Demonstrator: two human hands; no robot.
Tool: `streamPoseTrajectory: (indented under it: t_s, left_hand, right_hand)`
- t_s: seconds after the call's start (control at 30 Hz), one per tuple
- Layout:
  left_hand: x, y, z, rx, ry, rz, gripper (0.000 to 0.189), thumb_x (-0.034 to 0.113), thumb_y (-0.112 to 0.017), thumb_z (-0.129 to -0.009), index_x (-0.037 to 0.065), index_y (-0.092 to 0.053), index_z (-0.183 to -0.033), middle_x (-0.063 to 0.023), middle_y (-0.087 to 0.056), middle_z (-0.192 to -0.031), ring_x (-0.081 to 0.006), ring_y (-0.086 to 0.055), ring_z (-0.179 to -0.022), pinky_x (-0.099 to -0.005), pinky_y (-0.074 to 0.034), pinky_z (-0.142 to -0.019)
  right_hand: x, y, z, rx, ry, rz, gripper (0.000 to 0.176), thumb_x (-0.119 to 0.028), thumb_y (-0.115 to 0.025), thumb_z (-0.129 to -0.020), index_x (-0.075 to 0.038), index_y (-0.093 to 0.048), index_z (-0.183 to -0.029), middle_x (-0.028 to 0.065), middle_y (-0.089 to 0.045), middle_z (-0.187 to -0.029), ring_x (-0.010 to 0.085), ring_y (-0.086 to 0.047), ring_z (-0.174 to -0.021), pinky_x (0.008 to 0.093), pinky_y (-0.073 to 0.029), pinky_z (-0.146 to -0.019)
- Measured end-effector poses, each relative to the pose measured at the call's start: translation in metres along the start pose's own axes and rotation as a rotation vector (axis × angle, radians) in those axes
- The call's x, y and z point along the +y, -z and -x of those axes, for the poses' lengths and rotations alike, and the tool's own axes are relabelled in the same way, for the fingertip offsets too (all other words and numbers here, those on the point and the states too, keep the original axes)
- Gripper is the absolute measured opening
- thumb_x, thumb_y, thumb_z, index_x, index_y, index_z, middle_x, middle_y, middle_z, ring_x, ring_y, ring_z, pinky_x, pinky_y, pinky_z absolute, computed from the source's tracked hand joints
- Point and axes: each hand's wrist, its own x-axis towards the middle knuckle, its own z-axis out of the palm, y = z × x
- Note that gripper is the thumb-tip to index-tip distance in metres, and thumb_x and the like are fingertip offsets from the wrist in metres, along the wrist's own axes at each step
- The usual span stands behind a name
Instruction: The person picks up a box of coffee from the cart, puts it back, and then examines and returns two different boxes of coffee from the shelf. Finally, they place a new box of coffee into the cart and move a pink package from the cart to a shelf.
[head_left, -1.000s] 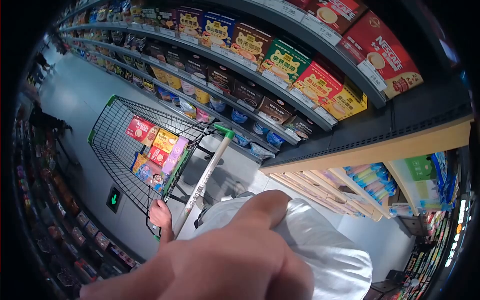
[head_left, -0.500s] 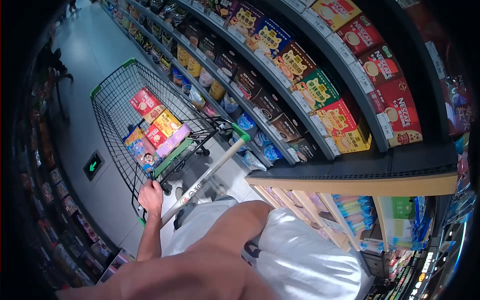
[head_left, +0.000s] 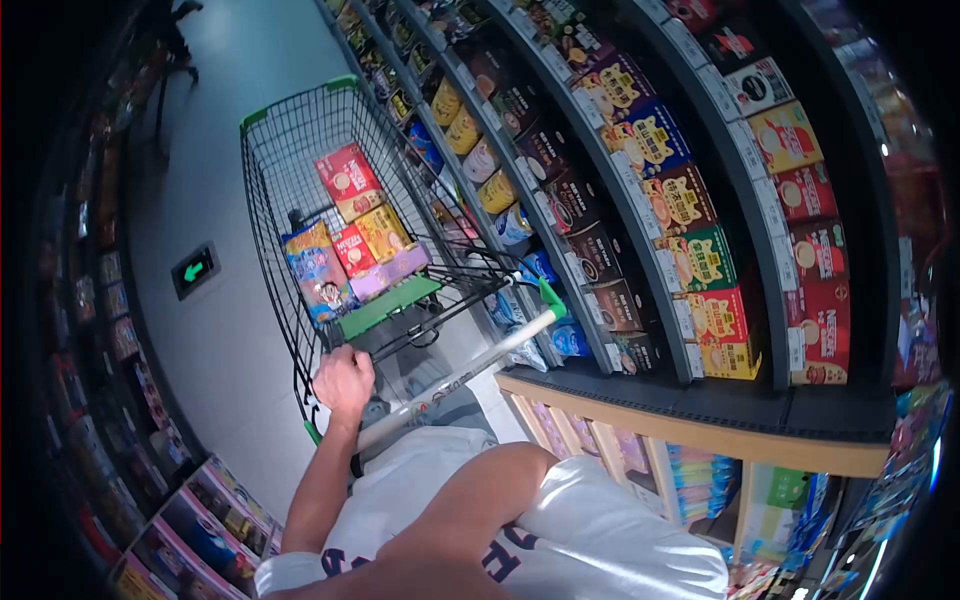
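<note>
My left hand [head_left: 343, 380] is closed at the near left end of the shopping cart [head_left: 390, 308], in front of its pale push handle [head_left: 485, 358]. The fingers wrap the cart's frame; their far side is hidden. Inside the wire basket lie a large red Nescafé box [head_left: 348, 180], a smaller red box [head_left: 352, 250], a yellow box [head_left: 382, 232], a purple box [head_left: 392, 274] and a blue, colourful bag [head_left: 317, 272]. My right arm [head_left: 480, 490] bends at the elbow across my white shirt; its hand is out of sight.
Shelves of coffee boxes [head_left: 690, 260] and canned or bagged goods line the right side. A wood-edged display ledge [head_left: 700, 415] juts out near my right. Dark shelves [head_left: 110, 300] run along the left. A green arrow sign [head_left: 194, 270] is set in the aisle floor [head_left: 255, 60].
The view has turned, so the cart and shelves sit further right and the cart looks more upright. My left hand stays at the same part of the cart. More of the left display shows.
</note>
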Motion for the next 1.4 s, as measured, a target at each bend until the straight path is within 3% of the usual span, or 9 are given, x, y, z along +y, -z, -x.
streamPoseTrajectory:
  t_s: [0.07,0.3,0.37,0.4,0.47,0.63,0.7,0.93,1.4]
  left_hand:
    - [-0.005,-0.004,-0.001,-0.014,-0.016,0.018,0.022,0.026,-0.060,-0.086,0.009,-0.067,-0.074,-0.0121,-0.070,-0.079,-0.0356,-0.067,-0.080,-0.0512,-0.054,-0.068]
    - [-0.010,-0.018,0.002,0.110,-0.022,0.048,0.014,0.022,-0.064,-0.081,0.011,-0.066,-0.074,-0.0075,-0.067,-0.075,-0.0310,-0.067,-0.076,-0.0464,-0.055,-0.066]
    - [-0.013,-0.004,0.000,0.087,-0.193,0.023,0.011,0.023,-0.066,-0.081,0.012,-0.068,-0.082,-0.0054,-0.066,-0.075,-0.0296,-0.067,-0.073,-0.0447,-0.055,-0.064]
    - [-0.011,-0.003,0.002,0.061,-0.190,0.003,0.011,0.023,-0.067,-0.080,0.013,-0.068,-0.084,-0.0043,-0.065,-0.074,-0.0286,-0.066,-0.072,-0.0435,-0.055,-0.062]
    - [-0.008,-0.012,0.000,0.077,-0.058,0.016,0.009,0.021,-0.068,-0.079,0.012,-0.067,-0.079,-0.0032,-0.064,-0.072,-0.0264,-0.064,-0.068,-0.0409,-0.053,-0.058]
    - [-0.006,-0.016,-0.006,0.203,-0.153,0.046,0.013,0.016,-0.067,-0.075,0.013,-0.060,-0.064,-0.0030,-0.059,-0.064,-0.0236,-0.059,-0.061,-0.0380,-0.047,-0.050]
    - [-0.006,-0.017,-0.008,0.221,-0.181,0.032,0.013,0.014,-0.067,-0.073,0.013,-0.058,-0.064,-0.0028,-0.058,-0.064,-0.0235,-0.058,-0.059,-0.0372,-0.046,-0.049]
    - [-0.005,-0.013,-0.009,0.071,-0.121,0.036,0.003,0.008,-0.064,-0.069,0.009,-0.063,-0.067,-0.0065,-0.063,-0.068,-0.0280,-0.061,-0.063,-0.0386,-0.048,-0.054]
    - [-0.011,-0.017,-0.015,0.013,-0.054,-0.009,0.012,0.022,-0.063,-0.059,0.016,-0.066,-0.069,0.0013,-0.062,-0.070,-0.0188,-0.065,-0.068,-0.0324,-0.048,-0.055]
  right_hand:
    - [0.012,0.011,0.013,0.061,-0.047,-0.176,0.035,-0.013,-0.048,-0.110,0.013,-0.058,-0.131,0.0206,-0.065,-0.123,0.0248,-0.066,-0.104,0.0355,-0.054,-0.086]
    - [-0.063,0.128,0.088,0.196,-1.084,0.272,0.038,-0.020,-0.064,-0.105,-0.003,-0.055,-0.137,0.0097,-0.064,-0.119,0.0182,-0.063,-0.109,0.0311,-0.052,-0.094]
    - [-0.082,0.188,0.133,0.327,-1.123,0.817,0.030,-0.014,-0.064,-0.102,-0.002,-0.061,-0.130,0.0084,-0.067,-0.117,0.0146,-0.063,-0.113,0.0330,-0.053,-0.097]
    - [-0.102,0.216,0.138,0.425,-1.290,0.954,0.032,-0.015,-0.065,-0.100,-0.001,-0.062,-0.129,0.0121,-0.069,-0.114,0.0188,-0.065,-0.113,0.0342,-0.053,-0.097]
    - [-0.147,0.294,0.199,0.095,-1.291,1.664,0.042,-0.028,-0.067,-0.097,0.000,-0.064,-0.128,0.0225,-0.068,-0.125,0.0391,-0.064,-0.121,0.0447,-0.050,-0.105]
    - [-0.240,0.443,0.247,0.062,-1.810,1.637,0.057,-0.031,-0.074,-0.091,0.002,-0.060,-0.137,0.0254,-0.065,-0.134,0.0398,-0.060,-0.128,0.0450,-0.047,-0.110]
    - [-0.253,0.493,0.271,0.025,-1.773,1.862,0.050,-0.027,-0.076,-0.088,0.000,-0.065,-0.128,0.0266,-0.066,-0.130,0.0412,-0.062,-0.125,0.0501,-0.049,-0.106]
    - [-0.249,0.600,0.296,0.221,-1.898,1.854,0.080,-0.022,-0.083,-0.083,-0.005,-0.044,-0.151,0.0219,-0.054,-0.147,0.0392,-0.056,-0.133,0.0479,-0.048,-0.110]
    - [-0.205,0.759,0.310,-0.040,-1.839,1.978,0.096,-0.001,-0.076,-0.076,-0.009,-0.031,-0.160,0.0126,-0.030,-0.170,0.0387,-0.063,-0.125,0.0480,-0.057,-0.101]
